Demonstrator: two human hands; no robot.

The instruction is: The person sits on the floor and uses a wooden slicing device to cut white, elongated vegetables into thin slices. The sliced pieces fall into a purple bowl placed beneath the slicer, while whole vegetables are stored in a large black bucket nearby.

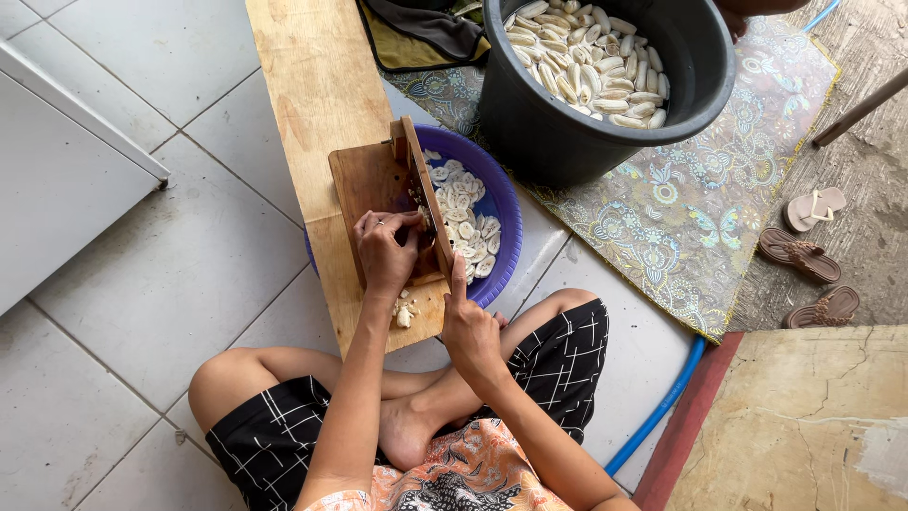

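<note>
- The right hand was seen closest to the body, in front of the crossed legs. Its pointer finger was stretched out straight and its tip was pressed on the near end of the wooden slicer. The other fingers were curled in, and nothing was held in them.
- The left hand was placed just past it, on the flat side of the slicer. Its fingers were bent shut around something small at the blade. What was gripped could not be told for sure, since it was hidden by the fingers; it was probably a peeled banana.
- For this step to be done well, the slicer probably had to be kept still by the right finger. The left fingertips were best kept back from the blade.
- A few white bits were left on the long wooden board, near the left wrist.
- The purple bowl was set under the far side of the slicer. White slices were piled inside it.
- Farther off, a big black bucket was stood on a patterned cloth. Many whole peeled bananas were heaped in it.
- Far to the side, sandals were left on the ground.
</note>
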